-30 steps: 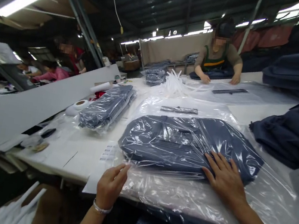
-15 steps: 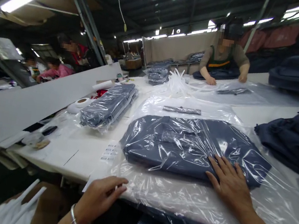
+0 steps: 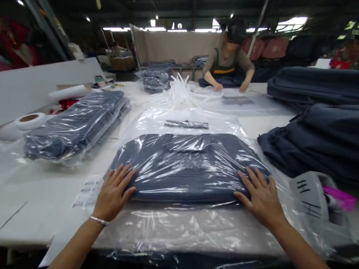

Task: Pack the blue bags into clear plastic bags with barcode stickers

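Observation:
A dark blue fabric bag (image 3: 187, 172) lies flat inside a clear plastic bag (image 3: 185, 226) on the white table, directly in front of me. My left hand (image 3: 114, 190), with a silver bangle at the wrist, rests on the plastic at the fabric bag's left end, fingers stretched out. On its right end lies my right hand (image 3: 260, 197), fingers spread over the plastic. Both hands are open and press on the wrapped bag from above. A sheet of printed labels (image 3: 88, 190) lies partly beside my left hand.
To the left lie a stack of wrapped blue bags (image 3: 77, 123) and a white roll (image 3: 30, 121). White strips (image 3: 181, 90) are bunched beyond the plastic. More dark bags (image 3: 332, 136) pile up on the right, near a grey tape dispenser (image 3: 312, 196). A co-worker (image 3: 230, 60) stands across the table.
My left hand has come up from the table's front edge onto the bag's left end. My right hand remains on its right side. The view has swung to the right.

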`<action>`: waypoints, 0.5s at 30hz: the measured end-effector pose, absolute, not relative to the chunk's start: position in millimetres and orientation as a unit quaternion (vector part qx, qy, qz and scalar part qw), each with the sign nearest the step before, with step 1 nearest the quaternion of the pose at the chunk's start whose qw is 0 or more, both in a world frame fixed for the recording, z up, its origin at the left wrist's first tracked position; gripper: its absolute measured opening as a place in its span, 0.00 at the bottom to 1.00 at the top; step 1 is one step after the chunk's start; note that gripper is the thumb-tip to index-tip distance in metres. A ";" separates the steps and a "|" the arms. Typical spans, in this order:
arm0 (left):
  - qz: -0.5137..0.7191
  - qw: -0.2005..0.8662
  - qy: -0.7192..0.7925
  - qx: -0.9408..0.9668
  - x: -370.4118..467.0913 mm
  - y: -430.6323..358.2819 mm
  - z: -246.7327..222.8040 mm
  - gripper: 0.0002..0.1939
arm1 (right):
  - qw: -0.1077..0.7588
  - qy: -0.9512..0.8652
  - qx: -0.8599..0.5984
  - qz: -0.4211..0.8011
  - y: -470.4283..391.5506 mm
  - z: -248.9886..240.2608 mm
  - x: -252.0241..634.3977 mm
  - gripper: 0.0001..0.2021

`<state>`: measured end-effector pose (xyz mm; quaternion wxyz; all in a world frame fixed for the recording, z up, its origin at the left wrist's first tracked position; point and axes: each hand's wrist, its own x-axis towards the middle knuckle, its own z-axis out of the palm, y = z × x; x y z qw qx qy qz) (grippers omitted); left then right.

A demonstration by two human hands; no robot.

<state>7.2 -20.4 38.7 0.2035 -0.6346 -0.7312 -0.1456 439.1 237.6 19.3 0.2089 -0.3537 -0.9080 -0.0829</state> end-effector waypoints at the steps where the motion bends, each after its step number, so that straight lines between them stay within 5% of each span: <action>1: -0.140 0.199 -0.720 -0.650 4.2 -26.4 32.8 0.29 | 0.209 -0.907 -0.358 -0.076 238.1 12.7 445.6 0.34; 5: -0.092 0.183 -0.673 -0.711 -6.8 -38.5 20.8 0.38 | 0.200 -0.924 -0.323 -0.033 234.8 -4.6 465.6 0.42; 15: -0.106 0.125 -0.641 -0.750 -12.4 -46.8 37.0 0.29 | 0.161 -0.950 -0.263 -0.044 240.4 8.6 486.0 0.35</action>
